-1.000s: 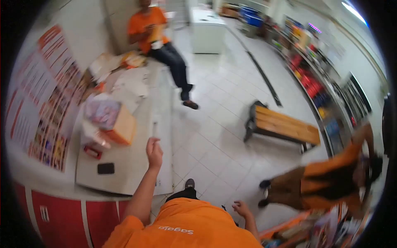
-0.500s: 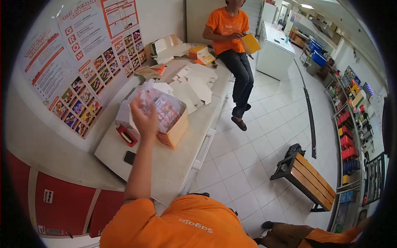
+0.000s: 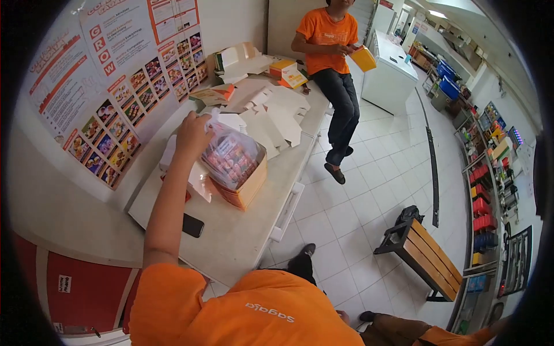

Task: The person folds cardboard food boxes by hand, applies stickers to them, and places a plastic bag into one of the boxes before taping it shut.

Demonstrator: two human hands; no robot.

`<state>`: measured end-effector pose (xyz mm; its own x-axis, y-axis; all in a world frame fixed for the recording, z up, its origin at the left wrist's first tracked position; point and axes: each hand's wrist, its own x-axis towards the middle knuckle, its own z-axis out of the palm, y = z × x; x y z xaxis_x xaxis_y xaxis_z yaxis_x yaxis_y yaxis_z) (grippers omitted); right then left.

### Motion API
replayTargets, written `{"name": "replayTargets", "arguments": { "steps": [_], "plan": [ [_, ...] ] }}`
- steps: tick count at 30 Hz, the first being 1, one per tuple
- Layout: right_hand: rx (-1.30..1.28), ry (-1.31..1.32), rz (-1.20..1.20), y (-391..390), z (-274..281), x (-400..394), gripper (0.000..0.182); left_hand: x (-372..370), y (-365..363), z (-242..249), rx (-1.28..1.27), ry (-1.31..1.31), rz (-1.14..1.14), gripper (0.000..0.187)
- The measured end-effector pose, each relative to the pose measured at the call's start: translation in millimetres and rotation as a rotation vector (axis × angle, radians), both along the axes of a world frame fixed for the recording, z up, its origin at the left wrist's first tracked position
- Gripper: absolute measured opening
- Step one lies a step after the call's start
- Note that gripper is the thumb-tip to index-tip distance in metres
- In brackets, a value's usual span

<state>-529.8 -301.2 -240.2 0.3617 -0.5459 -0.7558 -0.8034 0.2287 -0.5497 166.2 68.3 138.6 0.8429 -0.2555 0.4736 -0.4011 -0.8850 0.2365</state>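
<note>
My left hand (image 3: 193, 136) is closed on the gathered top of a clear plastic bag (image 3: 222, 130) full of small red-and-white printed packets (image 3: 235, 161). The bag sits in an open orange-yellow cardboard box (image 3: 248, 193), with a loose flap of plastic over the box's left side. A black phone (image 3: 193, 225) lies on the table (image 3: 231, 242) beside my forearm. Behind that forearm, a red object is mostly hidden. At the right side of my orange shirt, a small bit of a hand (image 3: 344, 316) shows, apparently my right hand; its fingers are not clear.
Flattened white cardboard boxes (image 3: 271, 118) and a yellow-orange box (image 3: 287, 73) cover the far table. A person in an orange shirt (image 3: 328, 40) sits on its edge with a yellow box (image 3: 363, 58). A wooden bench (image 3: 430, 251) stands on the tiled floor; another person's legs show bottom right.
My left hand has moved left and back, pulling the bag's top leftward and uncovering more packets. The phone shows more fully, while the red object is now mostly behind my arm.
</note>
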Motion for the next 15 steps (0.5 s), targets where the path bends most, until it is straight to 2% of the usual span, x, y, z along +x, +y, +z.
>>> {"name": "replayTargets", "arguments": {
  "steps": [4, 7, 8, 9, 10, 11, 13, 14, 15],
  "plan": [
    [-0.009, 0.017, -0.028, -9, 16, 3, 0.043, 2, -6, 6, 0.027, 0.062, 0.011, 0.046],
    [-0.025, -0.022, 0.001, -12, -3, -19, 0.041, 3, -9, 10, 0.104, 0.051, 0.056, 0.047],
    [-0.136, -0.033, 0.405, -22, -50, -45, 0.037, 4, -9, 9, 0.1, 0.052, 0.052, 0.047],
    [-0.367, -0.051, 0.833, -34, -104, -75, 0.034, 7, -7, 7, 0.093, 0.028, 0.031, 0.043],
    [-0.616, -0.128, 1.133, -41, -137, -91, 0.031, 10, -6, 3, 0.08, 0.004, 0.008, 0.039],
    [-0.63, -0.112, 1.12, -43, -167, -109, 0.031, 12, -5, -1, 0.064, 0.006, -0.008, 0.039],
    [0.022, 0.003, -0.025, -24, -180, -119, 0.023, 20, -4, -12, 0.042, -0.082, -0.021, 0.038],
    [0.005, -0.011, -0.068, -25, -175, -114, 0.023, 20, -5, -11, 0.032, -0.129, -0.046, 0.037],
    [-0.093, 0.095, 0.132, -22, -163, -109, 0.022, 19, -3, -14, 0.024, -0.176, -0.083, 0.036]
  ]
}}
